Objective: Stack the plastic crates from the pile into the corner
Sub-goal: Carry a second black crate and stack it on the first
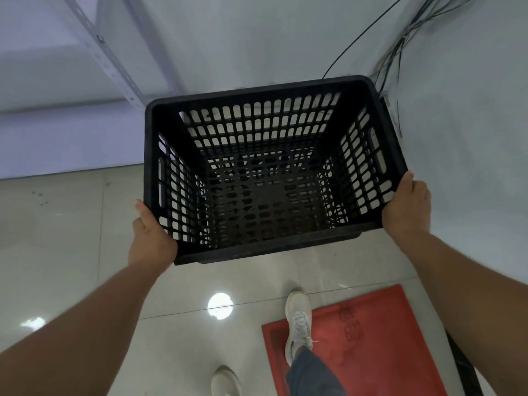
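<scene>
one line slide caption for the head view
Both hands, left hand and right hand, carry an empty black crate toward the room corner.

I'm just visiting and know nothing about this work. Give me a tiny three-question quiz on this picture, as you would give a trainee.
1. True or false: only one hand holds the black slotted plastic crate.
2. What lies inside the crate? A) boxes B) nothing C) cables
3. Fill in: the white shoe steps on a ____ floor mat.

Key: 1 false: left hand and right hand each have a grip on a near corner. 2 B. 3 red.
</scene>
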Demonstrator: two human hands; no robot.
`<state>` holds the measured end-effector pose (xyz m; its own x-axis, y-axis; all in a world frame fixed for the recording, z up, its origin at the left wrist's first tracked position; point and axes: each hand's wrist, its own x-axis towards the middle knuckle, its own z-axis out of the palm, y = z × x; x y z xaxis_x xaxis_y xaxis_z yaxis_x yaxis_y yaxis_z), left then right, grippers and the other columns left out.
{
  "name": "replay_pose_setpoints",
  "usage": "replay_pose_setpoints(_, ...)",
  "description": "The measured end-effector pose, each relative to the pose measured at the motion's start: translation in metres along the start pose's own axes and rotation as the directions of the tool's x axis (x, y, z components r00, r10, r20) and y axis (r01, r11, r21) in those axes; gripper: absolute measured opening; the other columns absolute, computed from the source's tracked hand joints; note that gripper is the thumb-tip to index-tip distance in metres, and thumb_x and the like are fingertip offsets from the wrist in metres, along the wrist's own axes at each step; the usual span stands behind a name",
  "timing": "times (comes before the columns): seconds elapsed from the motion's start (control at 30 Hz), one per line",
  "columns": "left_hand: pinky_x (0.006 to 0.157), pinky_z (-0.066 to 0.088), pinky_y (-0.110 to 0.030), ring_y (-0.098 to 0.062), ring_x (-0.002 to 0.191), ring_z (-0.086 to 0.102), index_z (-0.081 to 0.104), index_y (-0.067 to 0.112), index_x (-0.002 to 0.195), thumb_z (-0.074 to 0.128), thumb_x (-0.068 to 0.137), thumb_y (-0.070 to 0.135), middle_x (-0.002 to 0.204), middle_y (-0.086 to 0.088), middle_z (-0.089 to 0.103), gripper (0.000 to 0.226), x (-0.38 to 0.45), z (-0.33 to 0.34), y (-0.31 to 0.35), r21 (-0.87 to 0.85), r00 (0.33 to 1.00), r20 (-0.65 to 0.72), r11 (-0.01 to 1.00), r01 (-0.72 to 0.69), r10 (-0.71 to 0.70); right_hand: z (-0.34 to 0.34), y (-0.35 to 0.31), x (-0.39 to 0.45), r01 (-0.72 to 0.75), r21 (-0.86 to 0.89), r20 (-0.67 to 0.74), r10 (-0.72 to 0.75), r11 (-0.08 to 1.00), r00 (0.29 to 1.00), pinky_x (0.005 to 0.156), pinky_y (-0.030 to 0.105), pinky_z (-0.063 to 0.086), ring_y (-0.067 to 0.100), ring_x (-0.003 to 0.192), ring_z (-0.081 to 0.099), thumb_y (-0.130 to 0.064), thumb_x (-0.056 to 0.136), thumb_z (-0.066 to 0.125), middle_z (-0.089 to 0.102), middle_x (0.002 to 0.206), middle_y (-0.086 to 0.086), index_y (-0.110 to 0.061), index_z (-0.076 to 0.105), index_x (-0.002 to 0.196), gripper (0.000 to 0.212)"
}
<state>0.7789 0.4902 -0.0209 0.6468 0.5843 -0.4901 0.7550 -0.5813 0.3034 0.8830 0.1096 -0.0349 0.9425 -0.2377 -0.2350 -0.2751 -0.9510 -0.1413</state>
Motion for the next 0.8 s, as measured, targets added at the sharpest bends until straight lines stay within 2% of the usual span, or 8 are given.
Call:
replay_pose_setpoints(0.17,0.101,0.035,-0.051,-0.045,0.127,0.038,-0.017,0.015,0.149,0.049,0.088,0.009,0.155,-0.017,0.013,0.09,0.002,-0.001,0.001,-0.001,1.0,0.022,1.0,0.006,-0.006,-0.004,-0.003,0.0,-0.012,-0.005,0.059,0.012,1.0,0.998,0.111,0.048,0.026,0.045,0.129,0.032,0.003,0.086,0.047,0.029,0.143,0.033,0.009,0.008,0.147,0.072)
replay_pose_setpoints(0.27,0.112,0.026,-0.053,-0.042,0.142,0.018,-0.019,0.016,0.149,0.057,0.087,0.021,0.16,-0.015,-0.006,0.098,0.001,-0.011,0.007,0.0,0.995,0.082,0.999,0.053,-0.053,-0.019,-0.016,-0.008,0.005,-0.191,0.1,0.015,0.982,0.995,0.116,0.049,0.018,0.042,0.141,0.018,-0.021,0.095,0.044,0.013,0.154,0.028,0.006,0.003,0.147,0.072)
replay_pose_setpoints(0.3,0.115,0.019,-0.053,-0.039,0.145,0.009,-0.018,0.017,0.149,0.058,0.087,0.028,0.16,-0.015,-0.011,0.098,-0.003,-0.015,0.011,0.063,0.998,0.057,0.998,0.03,-0.033,-0.024,-0.024,-0.012,0.037,-0.238,0.101,-0.013,0.971,0.995,0.118,0.049,0.014,0.04,0.144,0.011,-0.031,0.097,0.04,0.006,0.156,0.026,0.002,0.002,0.149,0.073)
replay_pose_setpoints(0.37,0.117,0.01,-0.05,-0.035,0.147,0.0,-0.012,0.017,0.151,0.055,0.089,0.037,0.159,-0.018,-0.013,0.094,-0.015,-0.02,0.023,0.133,0.99,-0.059,0.984,-0.117,0.126,-0.028,-0.045,-0.023,0.143,-0.245,0.114,-0.118,0.959,0.986,0.119,0.048,0.007,0.035,0.147,0.002,-0.044,0.097,0.034,-0.002,0.159,0.021,-0.007,0.0,0.151,0.074)
replay_pose_setpoints(0.43,0.117,0.009,-0.046,-0.034,0.147,0.002,-0.003,0.015,0.152,0.054,0.09,0.038,0.16,-0.019,-0.007,0.088,-0.028,-0.024,0.037,0.073,0.95,-0.121,0.957,-0.282,0.289,-0.03,-0.066,-0.036,0.226,-0.188,0.152,-0.199,0.956,0.968,0.118,0.046,0.004,0.032,0.148,0.0,-0.047,0.097,0.032,-0.004,0.16,0.017,-0.013,0.0,0.152,0.072)
replay_pose_setpoints(0.5,0.118,0.01,-0.042,-0.031,0.148,0.005,0.002,0.018,0.152,0.053,0.091,0.037,0.161,-0.015,-0.003,0.082,-0.04,-0.029,0.045,0.006,0.916,-0.117,0.922,-0.386,0.384,-0.034,-0.082,-0.051,0.257,-0.144,0.192,-0.227,0.956,0.955,0.118,0.044,0.004,0.033,0.148,0.002,-0.048,0.097,0.031,-0.004,0.16,0.015,-0.016,0.002,0.153,0.07)
replay_pose_setpoints(0.63,0.116,0.013,-0.04,-0.025,0.148,0.009,0.006,0.026,0.153,0.048,0.093,0.041,0.162,-0.005,0.003,0.074,-0.056,-0.046,0.043,-0.084,0.895,-0.07,0.891,-0.445,0.441,-0.048,-0.089,-0.078,0.253,-0.137,0.184,-0.226,0.958,0.957,0.117,0.045,0.012,0.034,0.146,0.011,-0.049,0.097,0.033,0.002,0.16,0.015,-0.016,0.008,0.152,0.069)
replay_pose_setpoints(0.8,0.117,0.015,-0.04,-0.022,0.148,0.01,0.009,0.026,0.152,0.046,0.094,0.042,0.162,-0.004,0.01,0.072,-0.081,-0.075,0.019,-0.153,0.866,-0.075,0.853,-0.5,0.494,-0.085,-0.078,-0.125,0.158,-0.116,0.12,-0.145,0.981,0.982,0.117,0.046,0.015,0.035,0.146,0.013,-0.049,0.097,0.034,0.003,0.16,0.015,-0.016,0.01,0.152,0.069)
